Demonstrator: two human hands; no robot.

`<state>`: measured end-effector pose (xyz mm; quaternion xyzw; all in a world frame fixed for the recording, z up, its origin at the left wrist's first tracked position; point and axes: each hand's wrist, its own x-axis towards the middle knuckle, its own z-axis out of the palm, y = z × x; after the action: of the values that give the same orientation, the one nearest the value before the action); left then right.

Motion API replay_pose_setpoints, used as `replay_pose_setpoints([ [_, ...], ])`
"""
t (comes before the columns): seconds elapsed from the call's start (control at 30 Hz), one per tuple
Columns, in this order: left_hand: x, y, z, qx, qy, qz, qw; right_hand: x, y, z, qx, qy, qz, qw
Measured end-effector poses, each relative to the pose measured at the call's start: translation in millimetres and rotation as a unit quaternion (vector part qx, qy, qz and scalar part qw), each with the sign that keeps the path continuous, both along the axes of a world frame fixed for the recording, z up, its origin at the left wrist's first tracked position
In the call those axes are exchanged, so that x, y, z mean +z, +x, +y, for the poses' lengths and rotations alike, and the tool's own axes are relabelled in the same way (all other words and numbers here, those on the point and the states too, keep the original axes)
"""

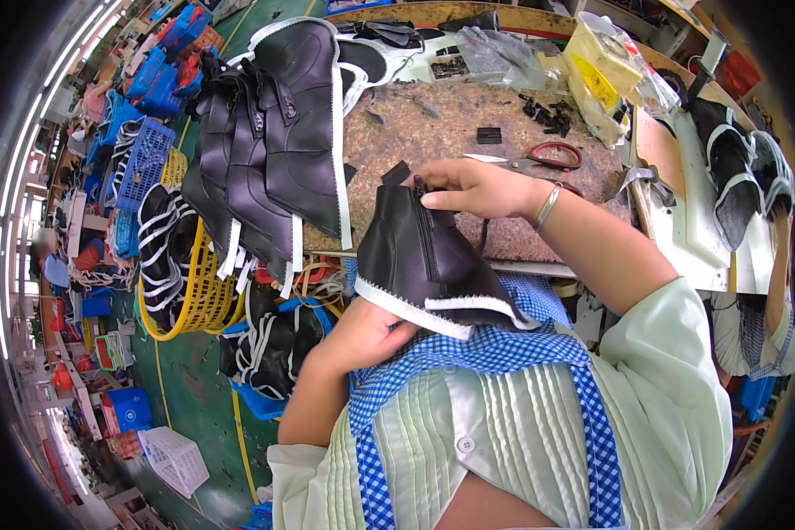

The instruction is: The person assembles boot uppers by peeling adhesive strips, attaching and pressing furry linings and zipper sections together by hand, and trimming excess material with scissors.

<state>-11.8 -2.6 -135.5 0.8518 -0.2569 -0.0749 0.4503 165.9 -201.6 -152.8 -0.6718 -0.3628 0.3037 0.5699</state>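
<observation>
Mottled surface [455,128] at top centre backs a boot upper [411,261], probably light, supple, best held by its edges, right grip [481,188] pinching its top, left grip [367,336] too hidden to judge.

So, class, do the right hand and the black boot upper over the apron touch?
Touching: head view shows the right hand gripping the black boot upper at its top.

A pale green pleated blouse [541,397] is showing one round button [465,444], loose sleeves [667,362] are billowing, checked blue-and-white apron straps [599,446] are crossing the chest, a silvery bangle [548,208] is gleaming!
</observation>
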Motion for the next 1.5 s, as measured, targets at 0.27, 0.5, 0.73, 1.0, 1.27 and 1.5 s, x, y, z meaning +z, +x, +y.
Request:
replay_pose_setpoints([
  [0.27, 66.5, 14.4, 27.4, 0.215, 0.069, -0.212, 0.951, 44.2, -28.5, -3.7, 0.048, 0.004, -0.159, 0.986],
  [0.5, 49.2, 37.9, 8.9, 0.117, -0.026, -0.172, 0.978, 65.5, -48.7, -12.5, -0.008, 0.05, -0.24, 0.969],
  [0.73, 50.2, 38.4, 3.5, 0.112, -0.025, -0.196, 0.974, 77.4, -60.0, -18.0, -0.06, -0.039, -0.177, 0.982],
  [1.0, 45.2, 39.8, 10.1, 0.091, -0.034, -0.158, 0.983, 82.4, -63.0, -13.0, -0.098, -0.075, -0.098, 0.987],
  [1.27, 38.2, 35.2, 8.0, 0.125, -0.106, -0.12, 0.979, 89.2, -59.1, -14.9, -0.073, -0.04, -0.094, 0.992],
  [1.5, 31.4, 31.0, 10.8, 0.152, -0.165, -0.058, 0.973, 88.8, -63.2, -12.6, -0.094, -0.021, -0.127, 0.987],
])
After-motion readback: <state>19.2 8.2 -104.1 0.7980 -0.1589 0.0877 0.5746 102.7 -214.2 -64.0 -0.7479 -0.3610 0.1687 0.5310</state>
